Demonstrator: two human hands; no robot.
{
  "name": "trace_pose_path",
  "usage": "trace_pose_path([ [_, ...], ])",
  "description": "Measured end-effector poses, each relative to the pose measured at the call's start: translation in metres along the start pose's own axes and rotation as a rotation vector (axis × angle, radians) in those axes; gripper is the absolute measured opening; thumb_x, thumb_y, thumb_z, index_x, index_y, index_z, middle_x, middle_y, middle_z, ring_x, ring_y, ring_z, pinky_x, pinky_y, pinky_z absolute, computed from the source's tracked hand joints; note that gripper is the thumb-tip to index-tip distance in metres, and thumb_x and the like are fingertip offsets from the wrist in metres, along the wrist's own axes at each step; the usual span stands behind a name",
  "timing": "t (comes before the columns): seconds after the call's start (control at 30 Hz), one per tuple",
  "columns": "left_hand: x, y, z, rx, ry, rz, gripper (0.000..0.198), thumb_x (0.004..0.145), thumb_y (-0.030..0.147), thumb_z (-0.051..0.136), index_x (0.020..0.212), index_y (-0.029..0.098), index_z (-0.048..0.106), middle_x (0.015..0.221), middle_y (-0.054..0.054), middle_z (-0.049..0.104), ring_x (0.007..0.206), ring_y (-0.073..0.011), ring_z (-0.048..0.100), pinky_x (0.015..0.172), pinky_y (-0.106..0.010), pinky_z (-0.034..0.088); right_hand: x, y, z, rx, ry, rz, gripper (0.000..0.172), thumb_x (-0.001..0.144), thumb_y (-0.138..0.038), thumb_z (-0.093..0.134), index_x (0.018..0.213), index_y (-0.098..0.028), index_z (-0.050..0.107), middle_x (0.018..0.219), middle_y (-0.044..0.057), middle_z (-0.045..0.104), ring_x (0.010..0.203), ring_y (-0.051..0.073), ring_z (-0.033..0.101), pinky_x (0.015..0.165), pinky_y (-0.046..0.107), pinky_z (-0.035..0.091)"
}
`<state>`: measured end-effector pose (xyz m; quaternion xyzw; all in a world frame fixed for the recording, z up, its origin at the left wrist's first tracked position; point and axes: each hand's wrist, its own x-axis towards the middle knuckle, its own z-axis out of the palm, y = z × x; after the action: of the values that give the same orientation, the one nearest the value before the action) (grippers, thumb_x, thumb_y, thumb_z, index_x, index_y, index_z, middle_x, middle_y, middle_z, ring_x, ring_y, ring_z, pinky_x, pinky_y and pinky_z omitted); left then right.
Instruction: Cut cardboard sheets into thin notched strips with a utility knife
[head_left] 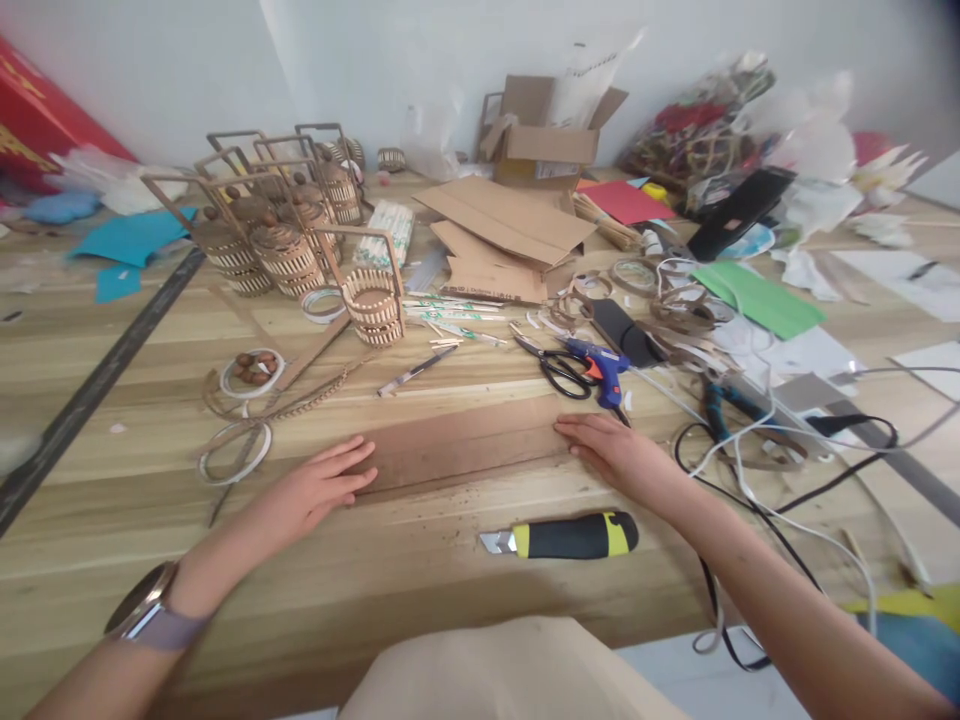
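A long brown strip of cardboard lies flat on the wooden table, with a dark line along its length. My left hand rests on its left end, fingers stretched out. On the right end lie the extended fingers of my right hand. Nearer to me is a yellow and black utility knife, its blade out and pointing left. Beyond the strip, close to my right hand, are a blue glue gun and black-handled scissors. A pen lies behind the strip.
Several small wooden lantern-like baskets stand at the back left, one open basket nearer. Cardboard sheets and an open box are behind. Tangled cables cover the right side. White rings lie left.
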<state>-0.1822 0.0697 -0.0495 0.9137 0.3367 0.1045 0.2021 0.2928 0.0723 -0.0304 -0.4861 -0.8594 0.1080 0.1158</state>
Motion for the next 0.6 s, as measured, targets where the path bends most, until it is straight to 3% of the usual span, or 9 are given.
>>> trace_pose_path([
  [0.6,0.008,0.018,-0.012,-0.016,-0.020,-0.040,0.039,0.096,0.012,0.053,0.132,0.023,0.062,0.150,-0.009,0.049,0.143,-0.0225,0.039,0.115,-0.045,0.039,-0.003,0.016,0.014,-0.012,0.024,-0.007,0.043,0.097,-0.037,0.036,0.127,-0.025,0.064,0.124,0.011,0.068,0.113,0.028,0.065,0.096,0.046,0.056],
])
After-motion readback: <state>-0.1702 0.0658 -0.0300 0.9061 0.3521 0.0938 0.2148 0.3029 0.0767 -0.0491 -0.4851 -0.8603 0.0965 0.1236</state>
